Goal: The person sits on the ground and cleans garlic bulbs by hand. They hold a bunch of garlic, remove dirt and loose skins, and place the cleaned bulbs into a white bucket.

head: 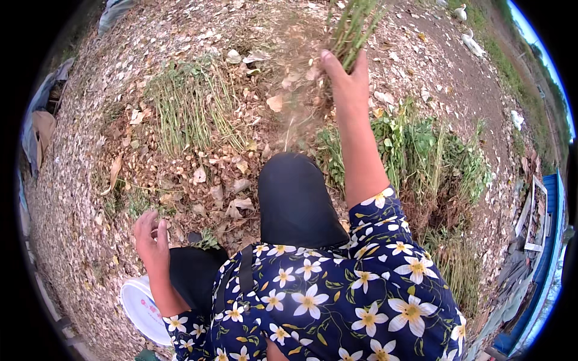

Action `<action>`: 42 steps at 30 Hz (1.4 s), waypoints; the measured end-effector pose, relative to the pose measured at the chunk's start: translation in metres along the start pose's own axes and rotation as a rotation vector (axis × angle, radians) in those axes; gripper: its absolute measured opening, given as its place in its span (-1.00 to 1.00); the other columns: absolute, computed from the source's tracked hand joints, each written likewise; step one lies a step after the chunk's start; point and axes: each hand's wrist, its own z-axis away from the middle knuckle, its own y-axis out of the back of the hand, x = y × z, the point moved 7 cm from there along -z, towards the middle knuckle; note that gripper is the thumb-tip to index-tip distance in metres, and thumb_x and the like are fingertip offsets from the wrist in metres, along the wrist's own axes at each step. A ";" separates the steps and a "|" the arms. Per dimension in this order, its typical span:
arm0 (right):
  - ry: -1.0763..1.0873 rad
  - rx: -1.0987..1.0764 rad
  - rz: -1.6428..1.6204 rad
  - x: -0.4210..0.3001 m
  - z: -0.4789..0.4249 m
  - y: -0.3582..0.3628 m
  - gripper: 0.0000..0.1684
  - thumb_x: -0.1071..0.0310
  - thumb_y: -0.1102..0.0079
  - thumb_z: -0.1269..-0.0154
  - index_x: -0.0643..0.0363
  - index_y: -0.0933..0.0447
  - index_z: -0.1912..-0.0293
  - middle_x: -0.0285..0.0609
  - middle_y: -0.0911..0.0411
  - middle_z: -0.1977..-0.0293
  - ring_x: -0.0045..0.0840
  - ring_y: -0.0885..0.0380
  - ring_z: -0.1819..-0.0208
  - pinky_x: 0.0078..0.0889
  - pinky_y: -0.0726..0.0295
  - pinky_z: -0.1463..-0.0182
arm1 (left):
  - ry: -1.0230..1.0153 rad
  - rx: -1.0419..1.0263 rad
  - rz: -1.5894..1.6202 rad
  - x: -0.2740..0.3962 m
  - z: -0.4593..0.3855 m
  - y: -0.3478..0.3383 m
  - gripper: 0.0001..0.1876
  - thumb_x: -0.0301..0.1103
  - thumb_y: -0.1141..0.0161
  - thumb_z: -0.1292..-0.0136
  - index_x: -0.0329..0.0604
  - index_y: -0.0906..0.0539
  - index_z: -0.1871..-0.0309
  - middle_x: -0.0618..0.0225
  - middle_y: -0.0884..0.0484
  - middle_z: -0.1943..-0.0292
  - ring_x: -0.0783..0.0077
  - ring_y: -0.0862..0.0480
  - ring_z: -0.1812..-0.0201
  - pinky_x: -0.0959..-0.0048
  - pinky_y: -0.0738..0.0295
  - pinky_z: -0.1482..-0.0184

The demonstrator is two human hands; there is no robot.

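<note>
My right hand (347, 74), reaching far out in front, grips a bunch of green peanut stems (354, 31). The bunch's leafy tops run out of the picture at the upper edge. Blurred brown roots (300, 85) show to the left of the hand and below it. My left hand (151, 239) hangs over the ground at the left, its fingers loosely curled and apart, with nothing in it. Ahead of it lie loose peanut pods (174, 164) among dry leaves. A bundle of cut peanut plants (189, 108) rests beyond those pods.
More peanut plants (415, 149) are heaped at my right, with further stems (456, 266) closer in. A white lid or bucket (143, 311) bearing writing is beside my left knee. White geese (473, 44) stand at the far right. A blue-edged structure (537, 270) borders the right.
</note>
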 end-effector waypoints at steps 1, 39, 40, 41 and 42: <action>-0.007 0.123 0.120 0.006 -0.006 0.047 -0.11 -0.02 -0.29 -0.09 0.24 -0.16 -0.27 0.07 -0.45 -0.01 -0.22 -0.48 -0.03 -0.10 -0.44 -0.18 | 0.043 0.009 -0.001 -0.010 0.006 0.003 -0.77 -0.49 -0.18 -0.25 -0.21 -0.58 0.02 0.23 -0.51 0.00 0.48 -0.59 0.21 0.52 -0.54 0.23; -0.106 -0.728 1.098 0.251 0.082 -0.384 -0.16 -0.08 -0.29 -0.03 0.41 -0.35 -0.10 0.22 -0.50 0.00 -0.05 -0.49 -0.07 -0.14 -0.46 -0.13 | 0.320 -0.655 -0.175 -0.150 0.000 -0.064 -0.69 -0.22 -0.20 -0.17 -0.19 -0.55 0.09 0.02 -0.61 0.22 -0.01 -0.60 0.10 0.12 -0.50 0.06; -0.141 -0.779 1.116 0.243 0.083 -0.384 -0.17 -0.06 -0.30 -0.02 0.42 -0.35 -0.10 0.23 -0.51 0.02 -0.04 -0.50 -0.05 -0.14 -0.47 -0.11 | 0.341 -0.667 -0.171 -0.152 0.001 -0.063 -0.69 -0.22 -0.20 -0.17 -0.19 -0.54 0.09 0.01 -0.61 0.22 -0.02 -0.60 0.10 0.12 -0.50 0.06; -0.178 -0.829 1.134 0.241 0.083 -0.382 -0.17 -0.04 -0.30 -0.01 0.43 -0.35 -0.09 0.24 -0.51 0.03 -0.04 -0.51 -0.04 -0.14 -0.48 -0.10 | 0.333 -0.649 -0.167 -0.155 0.001 -0.062 -0.69 -0.22 -0.20 -0.17 -0.19 -0.54 0.10 0.01 -0.62 0.23 -0.02 -0.60 0.10 0.12 -0.50 0.06; -0.134 -0.805 1.109 0.258 0.063 -0.376 -0.22 0.03 -0.28 0.01 0.44 -0.37 -0.07 0.25 -0.54 0.08 -0.04 -0.55 0.02 -0.13 -0.51 -0.04 | 0.300 -0.639 -0.163 -0.152 -0.003 -0.062 -0.70 -0.22 -0.20 -0.17 -0.19 -0.54 0.10 0.01 -0.62 0.23 -0.02 -0.60 0.10 0.11 -0.50 0.06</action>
